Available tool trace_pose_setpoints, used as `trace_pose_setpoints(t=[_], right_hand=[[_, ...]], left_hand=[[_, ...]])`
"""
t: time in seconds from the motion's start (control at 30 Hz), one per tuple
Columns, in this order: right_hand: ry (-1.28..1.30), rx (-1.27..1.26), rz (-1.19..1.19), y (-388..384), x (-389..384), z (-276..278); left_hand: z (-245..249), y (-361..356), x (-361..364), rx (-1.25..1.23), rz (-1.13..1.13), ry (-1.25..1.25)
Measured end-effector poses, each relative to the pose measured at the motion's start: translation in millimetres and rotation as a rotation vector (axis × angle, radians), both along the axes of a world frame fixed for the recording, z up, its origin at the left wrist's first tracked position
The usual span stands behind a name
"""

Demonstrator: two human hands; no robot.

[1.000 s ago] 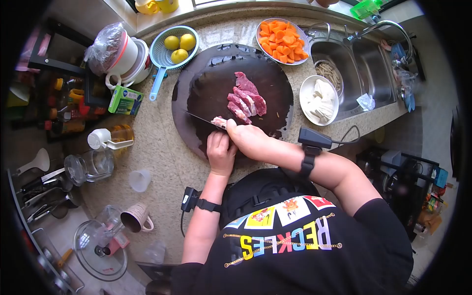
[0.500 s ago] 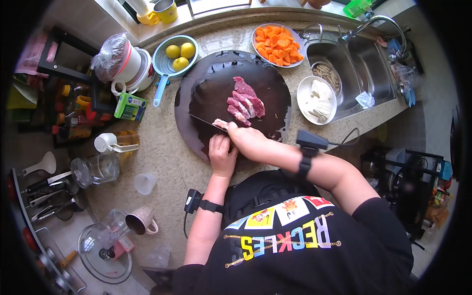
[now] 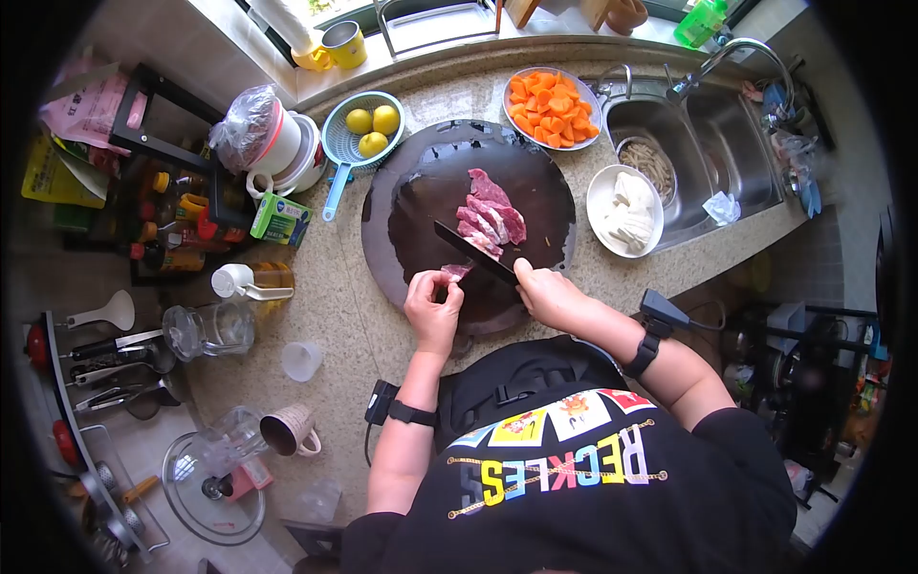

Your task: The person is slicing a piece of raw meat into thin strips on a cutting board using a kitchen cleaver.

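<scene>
Near the front of the round dark cutting board, my left hand pinches a small piece of raw meat between thumb and fingertips. My right hand grips a kitchen knife by its handle, which the fingers hide. The dark blade points to the upper left, between the pinched piece and a row of sliced raw red meat. In this view the blade overlaps the lowest slices of that row. Wet patches show on the board around the meat.
Behind the board are a blue colander with yellow-green fruit and a plate of cut carrots. A bowl of white slices stands to the right, beside the sink. A plastic cup and a mug are at left.
My right hand and the knife have moved rightward, away from my left hand. My left hand now pinches a meat piece at its fingertips. The whole view has shifted slightly down and right.
</scene>
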State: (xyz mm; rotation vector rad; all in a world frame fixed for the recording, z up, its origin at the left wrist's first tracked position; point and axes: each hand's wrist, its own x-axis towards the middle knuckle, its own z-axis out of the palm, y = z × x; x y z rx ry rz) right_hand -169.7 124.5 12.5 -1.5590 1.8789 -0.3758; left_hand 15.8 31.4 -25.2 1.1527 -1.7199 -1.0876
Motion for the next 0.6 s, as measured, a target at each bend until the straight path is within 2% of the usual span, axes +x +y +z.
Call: trace_pose_setpoints(t=[0.07,0.13,0.23,0.27,0.43,0.6], right_hand=[[-0.007,0.000,-0.002,-3.3,0.2,3.6],[-0.012,0.000,0.002,-3.3,0.9,5.7],[0.023,0.059,0.050,8.3,0.5,6.2],[0.050,0.073,0.066,14.8,1.9,7.0],[0.085,0.137,0.087,15.4,12.3,20.2],[0.028,-0.077,0.052,-51.2,35.3,-1.3]], left_hand=[[1.8,0.2,-1.0,0.060,0.011,0.006],[6.5,-0.9,-0.3,-0.362,-0.026,-0.238],[4.9,2.1,0.7,-0.498,-0.195,-0.328],[-1.0,2.1,1.2,-0.454,-0.255,-0.328],[-4.6,3.8,0.3,-0.508,-0.211,-0.391],[1.8,7.1,0.4,-0.512,-0.234,-0.444]])
